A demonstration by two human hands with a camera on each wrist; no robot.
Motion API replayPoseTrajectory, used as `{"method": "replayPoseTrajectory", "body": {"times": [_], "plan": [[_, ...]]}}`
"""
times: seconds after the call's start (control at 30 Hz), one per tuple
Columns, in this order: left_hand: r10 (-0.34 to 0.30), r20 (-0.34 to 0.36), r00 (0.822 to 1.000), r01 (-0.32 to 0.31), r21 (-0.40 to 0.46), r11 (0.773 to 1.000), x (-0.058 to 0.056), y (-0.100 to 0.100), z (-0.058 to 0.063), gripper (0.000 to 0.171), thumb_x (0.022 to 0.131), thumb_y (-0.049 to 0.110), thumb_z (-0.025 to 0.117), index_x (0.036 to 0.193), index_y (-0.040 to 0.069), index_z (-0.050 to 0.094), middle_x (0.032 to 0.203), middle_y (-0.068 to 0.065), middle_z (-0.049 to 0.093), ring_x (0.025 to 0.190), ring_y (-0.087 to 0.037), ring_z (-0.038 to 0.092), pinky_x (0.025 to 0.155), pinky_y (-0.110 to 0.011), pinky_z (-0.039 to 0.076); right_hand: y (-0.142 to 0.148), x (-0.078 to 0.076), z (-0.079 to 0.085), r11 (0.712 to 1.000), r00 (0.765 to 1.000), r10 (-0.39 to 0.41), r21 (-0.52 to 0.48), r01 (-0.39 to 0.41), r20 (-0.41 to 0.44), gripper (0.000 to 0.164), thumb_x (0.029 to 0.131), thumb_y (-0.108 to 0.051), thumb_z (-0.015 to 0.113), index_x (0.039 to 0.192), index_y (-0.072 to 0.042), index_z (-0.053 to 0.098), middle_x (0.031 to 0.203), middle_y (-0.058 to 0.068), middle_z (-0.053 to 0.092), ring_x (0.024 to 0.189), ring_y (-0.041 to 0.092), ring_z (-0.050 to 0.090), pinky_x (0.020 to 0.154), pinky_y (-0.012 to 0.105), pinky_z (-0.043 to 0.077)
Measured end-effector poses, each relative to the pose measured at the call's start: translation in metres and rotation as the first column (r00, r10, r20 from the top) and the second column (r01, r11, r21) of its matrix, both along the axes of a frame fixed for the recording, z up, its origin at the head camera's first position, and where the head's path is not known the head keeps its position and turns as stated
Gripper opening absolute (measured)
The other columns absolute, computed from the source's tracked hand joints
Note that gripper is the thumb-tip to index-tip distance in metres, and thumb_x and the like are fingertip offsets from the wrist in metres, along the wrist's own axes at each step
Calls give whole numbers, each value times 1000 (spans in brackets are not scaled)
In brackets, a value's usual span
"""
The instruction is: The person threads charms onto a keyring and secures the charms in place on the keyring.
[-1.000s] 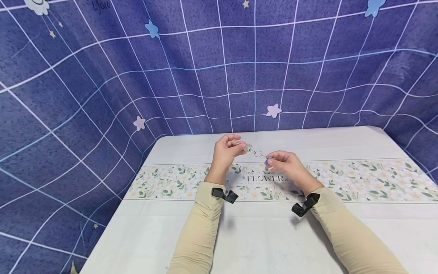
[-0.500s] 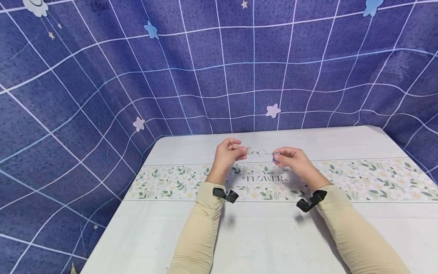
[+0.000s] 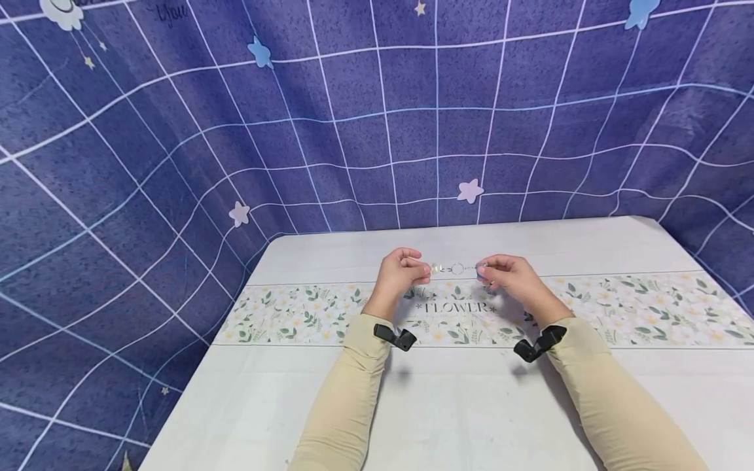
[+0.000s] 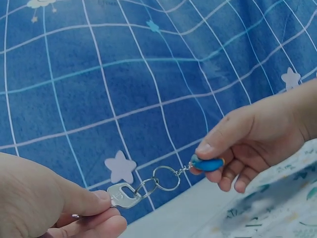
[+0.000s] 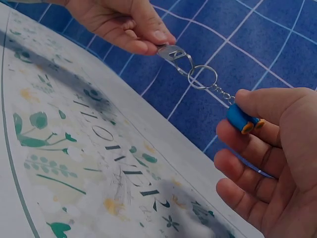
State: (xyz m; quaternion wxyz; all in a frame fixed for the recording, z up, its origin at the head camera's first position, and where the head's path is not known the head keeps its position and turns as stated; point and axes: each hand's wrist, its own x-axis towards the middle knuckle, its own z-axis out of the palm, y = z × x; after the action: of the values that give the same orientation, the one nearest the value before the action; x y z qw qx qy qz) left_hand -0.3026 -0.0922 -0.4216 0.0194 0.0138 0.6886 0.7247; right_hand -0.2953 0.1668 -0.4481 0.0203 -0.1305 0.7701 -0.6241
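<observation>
Above the far part of the table, my left hand [image 3: 400, 278] pinches a silver key [image 4: 123, 196] by thumb and fingers. The key's head with its cut-out shows; its blade is mostly hidden by the hand. Two linked metal split rings [image 5: 203, 77] run from the key to a short chain [image 5: 224, 93]. At the chain's other end is a small blue keychain charm [image 5: 240, 119] with orange ends. My right hand [image 3: 515, 278] pinches this charm between thumb and index finger, the other fingers loosely bent. Rings and chain are stretched nearly straight between the hands.
Beneath the hands lies a white tablecloth [image 3: 459, 405] with a floral band [image 3: 636, 307] lettered FLOWER. A blue-purple curtain [image 3: 353, 144] with white grid lines and stars hangs behind the table and along its left side.
My right hand has moved right with the charm, drawing the rings and chain straighter. My left hand has shifted slightly right and lower with the key. Both grips hold.
</observation>
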Motion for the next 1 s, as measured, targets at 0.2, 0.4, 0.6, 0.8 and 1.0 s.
{"method": "replayPoseTrajectory", "body": {"times": [0.2,0.4,0.6,0.8,1.0], "plan": [[8,13,1000,-8,-29,1000,-3,4,-12,28,86,-14,71,109,-3,58,89,-18,70,69,-16,70,71,-32,62,3,-3,-7,999,1000,-9,39,8,21,35,100,-18,64,121,11,62,90,4,70,78,17,65,69,31,56],[4,21,1000,-3,-61,998,-10,7,-15,28,88,-12,68,114,-5,58,89,-16,69,74,-21,71,72,-31,62,3,-8,-10,996,1000,1,92,-1,9,33,102,-18,61,120,10,62,96,13,69,82,14,62,65,27,52],[7,15,1000,-5,-88,996,-19,8,-18,30,87,-13,67,115,-8,56,87,-17,69,69,-18,69,70,-31,61,0,-19,-13,984,1000,-21,177,19,10,31,102,-17,61,118,10,63,96,21,67,81,22,59,66,30,49],[36,8,999,-34,-213,976,-26,11,-25,35,84,-10,70,117,-10,57,86,-17,71,59,-13,66,67,-31,61,-4,-29,-14,952,999,-38,302,36,0,27,100,-17,63,111,7,67,86,14,67,74,17,58,63,27,46],[42,0,999,-40,-308,950,-29,12,-29,40,85,-6,71,122,-11,56,82,-12,70,57,-14,66,65,-32,60,-4,-39,-13,925,999,-30,380,22,14,26,100,-19,62,109,5,70,80,8,65,69,15,55,59,29,44]]}}
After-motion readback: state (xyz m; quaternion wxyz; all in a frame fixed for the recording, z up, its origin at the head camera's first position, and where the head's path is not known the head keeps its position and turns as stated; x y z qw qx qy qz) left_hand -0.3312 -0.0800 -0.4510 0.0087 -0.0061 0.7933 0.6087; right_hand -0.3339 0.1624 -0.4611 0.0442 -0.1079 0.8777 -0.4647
